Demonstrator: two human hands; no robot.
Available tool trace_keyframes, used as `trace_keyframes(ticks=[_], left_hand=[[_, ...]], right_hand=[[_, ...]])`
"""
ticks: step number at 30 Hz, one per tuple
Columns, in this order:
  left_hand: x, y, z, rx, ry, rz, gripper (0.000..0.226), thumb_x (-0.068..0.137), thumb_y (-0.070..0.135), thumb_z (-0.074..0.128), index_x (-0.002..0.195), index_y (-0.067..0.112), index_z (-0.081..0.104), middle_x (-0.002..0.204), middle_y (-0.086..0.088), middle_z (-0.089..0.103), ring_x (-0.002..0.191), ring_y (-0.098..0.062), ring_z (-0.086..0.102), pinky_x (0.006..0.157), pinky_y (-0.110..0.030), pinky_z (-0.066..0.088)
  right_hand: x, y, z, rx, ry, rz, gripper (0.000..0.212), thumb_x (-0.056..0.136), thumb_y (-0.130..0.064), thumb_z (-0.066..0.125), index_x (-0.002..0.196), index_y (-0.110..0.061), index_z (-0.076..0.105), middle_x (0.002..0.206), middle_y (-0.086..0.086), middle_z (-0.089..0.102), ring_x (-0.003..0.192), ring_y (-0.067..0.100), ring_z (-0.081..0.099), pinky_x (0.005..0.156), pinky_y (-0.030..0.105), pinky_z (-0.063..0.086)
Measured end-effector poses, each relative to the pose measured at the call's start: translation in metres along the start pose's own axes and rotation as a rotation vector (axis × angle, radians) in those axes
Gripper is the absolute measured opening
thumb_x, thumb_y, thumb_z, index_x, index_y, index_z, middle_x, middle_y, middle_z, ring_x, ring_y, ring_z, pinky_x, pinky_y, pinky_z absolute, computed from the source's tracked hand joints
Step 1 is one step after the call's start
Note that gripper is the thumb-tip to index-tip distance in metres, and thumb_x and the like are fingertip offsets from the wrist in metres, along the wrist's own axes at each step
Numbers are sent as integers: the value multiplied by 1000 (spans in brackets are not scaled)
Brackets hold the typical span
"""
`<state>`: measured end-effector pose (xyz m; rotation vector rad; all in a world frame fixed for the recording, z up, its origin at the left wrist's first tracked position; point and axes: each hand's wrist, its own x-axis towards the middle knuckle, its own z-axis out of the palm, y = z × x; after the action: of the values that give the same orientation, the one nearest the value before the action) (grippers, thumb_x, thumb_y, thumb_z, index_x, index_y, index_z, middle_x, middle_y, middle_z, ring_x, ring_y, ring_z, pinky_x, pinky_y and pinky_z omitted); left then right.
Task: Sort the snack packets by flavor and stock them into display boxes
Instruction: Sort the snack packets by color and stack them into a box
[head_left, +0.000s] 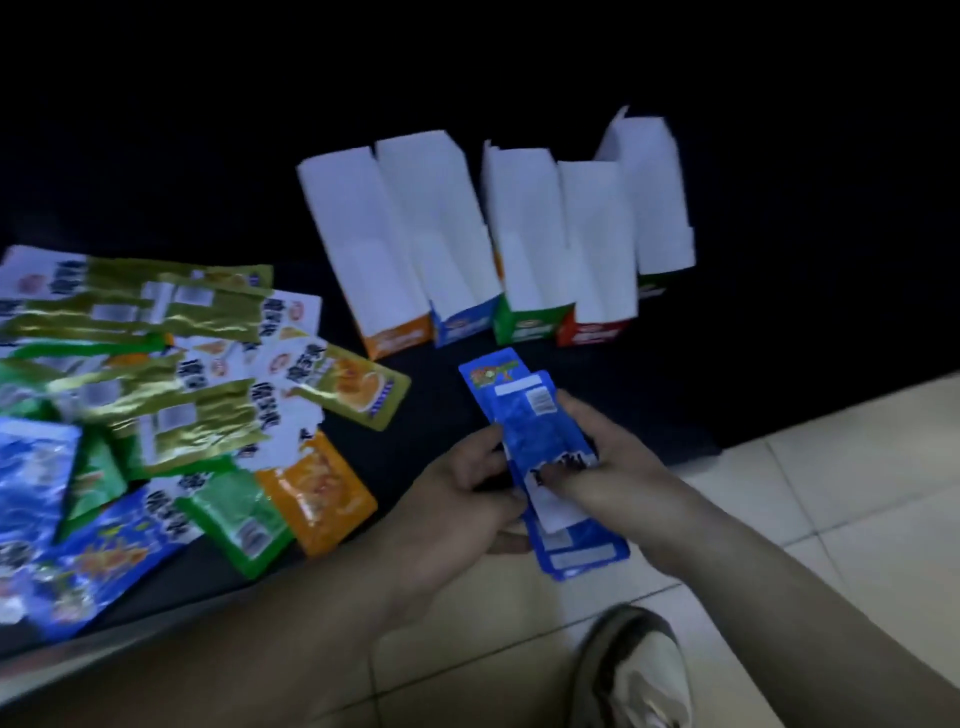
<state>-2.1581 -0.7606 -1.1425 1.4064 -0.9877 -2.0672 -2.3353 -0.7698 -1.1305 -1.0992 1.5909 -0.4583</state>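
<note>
Both my hands hold a small stack of blue snack packets (530, 421) just in front of the display boxes. My left hand (467, 499) grips the stack's left edge, my right hand (602, 457) pinches its right side. Several open white display boxes stand in a row behind: one with an orange front (400, 335), a blue front (462, 322), a green front (530, 327), a red front (592, 332), and a farther one (654, 208) at the right. A loose pile of gold, green, orange and blue packets (156, 395) lies at the left.
The packets and boxes rest on a dark surface (415, 426) whose right edge meets pale floor tiles (831, 467). My shoe (639, 670) shows on the tiles at the bottom. The scene is dim and slightly blurred.
</note>
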Motion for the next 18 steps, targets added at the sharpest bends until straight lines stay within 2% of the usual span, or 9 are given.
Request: trace_keyframes(ticks=[3, 5, 6, 8, 9, 12, 14, 18], left_hand=[[27, 7, 16, 29, -81, -27, 66, 100, -4, 58, 145, 42, 50, 141, 21, 60, 117, -14, 69, 101, -44, 57], [42, 5, 19, 116, -103, -62, 73, 99, 0, 62, 153, 43, 40, 150, 21, 49, 122, -10, 64, 95, -36, 60], [47, 5, 20, 170, -93, -71, 73, 98, 1, 63, 155, 41, 38, 151, 19, 48, 122, -10, 63, 92, -34, 61], [51, 3, 24, 247, -33, -75, 68, 98, 0, 62, 153, 34, 42, 148, 13, 52, 117, -12, 65, 86, -33, 63], [51, 2, 26, 265, 20, -65, 62, 98, 0, 61, 151, 31, 47, 142, 11, 56, 113, -13, 66, 82, -34, 64], [41, -2, 28, 258, 221, 32, 43, 101, 2, 55, 136, 26, 61, 122, 8, 66, 96, -14, 73, 68, -32, 64], [31, -7, 26, 237, 284, 97, 38, 103, 1, 51, 125, 29, 64, 116, 7, 69, 87, -13, 74, 63, -33, 63], [17, -14, 12, 189, 353, 169, 38, 103, 1, 52, 118, 34, 66, 110, 12, 72, 84, -9, 74, 60, -29, 59]], right_hand=[[23, 7, -35, -92, 67, -56, 56, 88, -22, 74, 111, -70, 58, 128, -14, 57, 109, 5, 63, 95, 27, 51], [37, 12, -54, -169, 92, -126, 54, 88, -16, 73, 109, -64, 60, 124, -9, 56, 103, 0, 62, 92, 21, 50], [44, 18, -61, -239, 131, -132, 54, 89, -14, 72, 115, -60, 61, 125, -8, 58, 105, 1, 63, 94, 21, 51], [52, 32, -64, -533, 272, -109, 56, 90, -19, 69, 137, -48, 58, 142, -3, 55, 126, 19, 56, 105, 37, 48], [52, 38, -59, -651, 362, -121, 55, 91, -22, 67, 141, -43, 57, 150, 0, 50, 135, 27, 48, 109, 44, 45], [42, 53, -31, -728, 579, -327, 43, 85, -24, 65, 128, -31, 69, 149, 11, 53, 139, 41, 45, 109, 58, 42], [41, 65, -16, -798, 570, -411, 39, 80, -27, 73, 119, -30, 72, 146, 11, 55, 139, 42, 45, 107, 66, 39], [53, 82, -19, -818, 561, -459, 46, 75, -4, 76, 116, -27, 73, 140, 11, 58, 136, 41, 49, 102, 72, 40]])
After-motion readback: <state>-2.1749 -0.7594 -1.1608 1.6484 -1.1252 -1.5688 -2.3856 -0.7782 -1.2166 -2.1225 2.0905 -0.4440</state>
